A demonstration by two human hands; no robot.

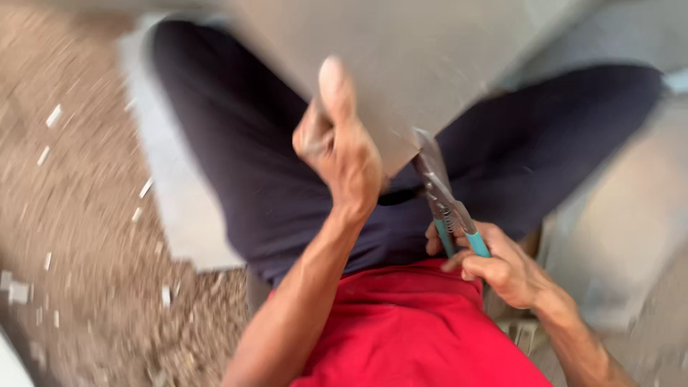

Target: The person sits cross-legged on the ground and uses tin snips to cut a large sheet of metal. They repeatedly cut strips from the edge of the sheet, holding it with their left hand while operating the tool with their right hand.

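My left hand [342, 147] grips the near edge of a large grey tile [401, 57], thumb up on its face, holding it tilted over my lap. My right hand [502, 265] is closed around the teal handles of a pair of metal pliers [443, 190]. The pliers' jaws bite the tile's lower edge just right of my left hand. The picture is blurred by motion. My dark trousers and red shirt fill the middle.
Another grey tile [175, 186] lies flat on the ground under my left leg. Gravelly brown ground [72, 215] at left is strewn with several small pale tile chips. A pale slab [623, 215] sits at right.
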